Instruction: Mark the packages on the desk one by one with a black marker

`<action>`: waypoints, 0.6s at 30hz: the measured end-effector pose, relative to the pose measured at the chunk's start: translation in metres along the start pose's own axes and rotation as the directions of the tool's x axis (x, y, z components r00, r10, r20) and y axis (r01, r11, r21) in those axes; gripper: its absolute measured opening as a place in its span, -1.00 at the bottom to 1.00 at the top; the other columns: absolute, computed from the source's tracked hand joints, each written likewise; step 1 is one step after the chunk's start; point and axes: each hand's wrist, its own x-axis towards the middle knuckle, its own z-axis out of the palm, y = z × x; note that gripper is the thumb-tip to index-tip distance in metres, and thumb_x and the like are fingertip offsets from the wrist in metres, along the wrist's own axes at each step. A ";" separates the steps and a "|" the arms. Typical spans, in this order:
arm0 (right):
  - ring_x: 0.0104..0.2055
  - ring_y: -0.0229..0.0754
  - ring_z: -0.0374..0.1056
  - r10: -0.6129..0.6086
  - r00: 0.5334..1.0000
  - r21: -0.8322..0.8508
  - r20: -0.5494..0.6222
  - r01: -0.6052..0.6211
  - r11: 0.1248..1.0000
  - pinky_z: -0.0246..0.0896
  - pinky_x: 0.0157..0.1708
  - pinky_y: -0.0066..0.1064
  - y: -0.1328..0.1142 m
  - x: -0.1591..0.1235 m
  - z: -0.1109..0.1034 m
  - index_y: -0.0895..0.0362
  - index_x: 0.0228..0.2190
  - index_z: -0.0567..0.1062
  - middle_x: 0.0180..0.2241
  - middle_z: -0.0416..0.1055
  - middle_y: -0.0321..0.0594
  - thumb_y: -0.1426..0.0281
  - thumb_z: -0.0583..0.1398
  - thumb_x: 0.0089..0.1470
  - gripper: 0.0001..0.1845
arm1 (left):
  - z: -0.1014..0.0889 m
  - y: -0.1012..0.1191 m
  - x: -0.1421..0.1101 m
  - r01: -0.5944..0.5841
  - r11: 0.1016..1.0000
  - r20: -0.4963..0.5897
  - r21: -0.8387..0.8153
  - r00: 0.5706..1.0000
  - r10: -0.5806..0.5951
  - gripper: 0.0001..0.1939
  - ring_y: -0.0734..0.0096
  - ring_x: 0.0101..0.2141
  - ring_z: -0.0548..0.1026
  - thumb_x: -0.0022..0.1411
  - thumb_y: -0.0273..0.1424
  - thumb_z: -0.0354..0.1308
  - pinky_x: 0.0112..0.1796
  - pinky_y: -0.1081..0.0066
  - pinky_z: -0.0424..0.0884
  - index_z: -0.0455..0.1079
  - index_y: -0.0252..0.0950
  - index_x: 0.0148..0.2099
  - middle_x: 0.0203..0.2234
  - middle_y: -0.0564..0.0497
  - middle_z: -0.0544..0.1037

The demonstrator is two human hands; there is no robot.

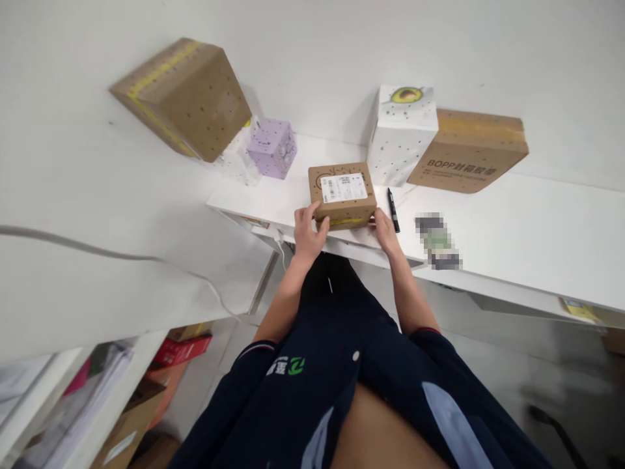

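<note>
A small brown cardboard box [342, 192] with a white shipping label on top rests near the front edge of the white table [512, 215]. My left hand [308, 229] grips its left front corner, fingers curled round the side. My right hand [385, 229] presses against its right front side, fingers closed on the box. Yellow tape shows along the box's front face between my hands.
A black marker [392, 208] lies just right of the box. Behind stand a white avocado-print box [403, 133], a brown box marked BOPP [469, 151], a purple cube box [272, 147] and a large tilted brown carton [188, 98]. A white cable [146, 260] runs at left.
</note>
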 end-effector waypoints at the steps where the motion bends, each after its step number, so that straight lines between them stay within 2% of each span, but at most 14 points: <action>1: -0.06 0.03 0.47 0.035 0.999 0.005 -0.037 -0.035 0.999 0.42 -0.05 -0.06 -0.001 0.002 -0.005 0.10 0.06 0.49 0.03 0.50 0.03 -0.13 -0.21 0.32 -0.23 | 0.000 0.002 -0.004 -0.006 1.000 0.001 0.004 1.000 0.006 -0.56 0.21 -0.06 0.43 0.35 -0.12 0.12 -0.01 0.19 0.48 0.36 -0.19 0.18 -0.09 -0.15 0.44; 3: -0.04 0.04 0.44 0.058 0.987 -0.059 -0.149 -0.067 0.996 0.36 0.02 -0.05 -0.001 0.006 -0.016 0.13 -0.02 0.53 -0.01 0.50 0.05 -0.06 -0.10 0.32 -0.34 | 0.001 0.003 -0.008 -0.023 1.000 0.007 0.017 1.000 0.023 -0.59 0.22 -0.07 0.45 0.37 -0.14 0.11 -0.02 0.22 0.48 0.37 -0.19 0.16 -0.11 -0.14 0.44; 5: 0.01 0.08 0.39 0.003 0.961 -0.238 -0.275 -0.071 0.969 0.27 0.11 0.00 0.003 0.011 -0.027 0.16 -0.04 0.54 -0.03 0.48 0.10 0.06 0.00 0.30 -0.47 | 0.003 0.003 -0.009 -0.036 0.999 0.015 0.040 0.999 0.035 -0.61 0.23 -0.07 0.47 0.37 -0.13 0.10 -0.03 0.24 0.48 0.39 -0.19 0.14 -0.11 -0.13 0.44; 8: 0.06 0.18 0.30 -0.055 0.927 -0.501 -0.370 -0.149 0.852 0.14 0.16 0.11 0.013 0.017 -0.040 0.22 -0.04 0.54 -0.04 0.42 0.18 0.24 0.11 0.22 -0.59 | 0.004 0.002 -0.009 -0.052 0.996 0.014 0.079 0.999 0.051 -0.62 0.23 -0.11 0.49 0.38 -0.14 0.08 -0.05 0.25 0.48 0.41 -0.20 0.13 -0.14 -0.13 0.44; 10: 0.07 0.24 0.27 -0.011 0.934 -0.587 -0.357 -0.215 0.780 0.12 0.14 0.14 0.019 0.020 -0.046 0.25 -0.01 0.53 -0.03 0.38 0.21 0.31 0.15 0.16 -0.59 | 0.004 0.002 -0.009 -0.059 0.993 0.010 0.099 0.998 0.058 -0.62 0.23 -0.14 0.50 0.38 -0.15 0.07 -0.07 0.26 0.47 0.42 -0.20 0.12 -0.15 -0.13 0.46; 13: 0.04 0.26 0.28 0.135 0.947 -0.629 -0.292 -0.297 0.718 0.17 0.09 0.12 0.021 0.024 -0.047 0.26 0.05 0.50 -0.01 0.34 0.24 0.34 0.18 0.13 -0.53 | 0.003 0.003 -0.009 -0.044 0.991 0.010 0.130 0.999 0.043 -0.62 0.21 -0.15 0.51 0.37 -0.14 0.09 -0.07 0.26 0.44 0.45 -0.18 0.11 -0.19 -0.12 0.49; 15: 0.01 0.24 0.30 0.194 0.949 -0.644 -0.248 -0.311 0.699 0.20 0.06 0.11 0.019 0.025 -0.044 0.24 0.11 0.47 -0.02 0.33 0.23 0.40 0.14 0.15 -0.51 | 0.003 0.003 -0.009 -0.028 0.986 0.012 0.166 1.000 0.026 -0.61 0.17 -0.16 0.52 0.36 -0.12 0.10 -0.07 0.25 0.42 0.47 -0.18 0.10 -0.24 -0.12 0.52; 18: -0.06 0.18 0.36 0.201 0.957 -0.631 -0.210 -0.290 0.719 0.24 0.02 0.06 0.018 0.026 -0.040 0.18 0.20 0.42 -0.06 0.35 0.17 0.51 0.05 0.16 -0.43 | 0.002 0.004 -0.008 -0.031 0.971 0.046 0.237 0.999 0.021 -0.58 0.15 -0.26 0.53 0.37 -0.08 0.07 -0.13 0.24 0.40 0.49 -0.20 0.09 -0.37 -0.09 0.54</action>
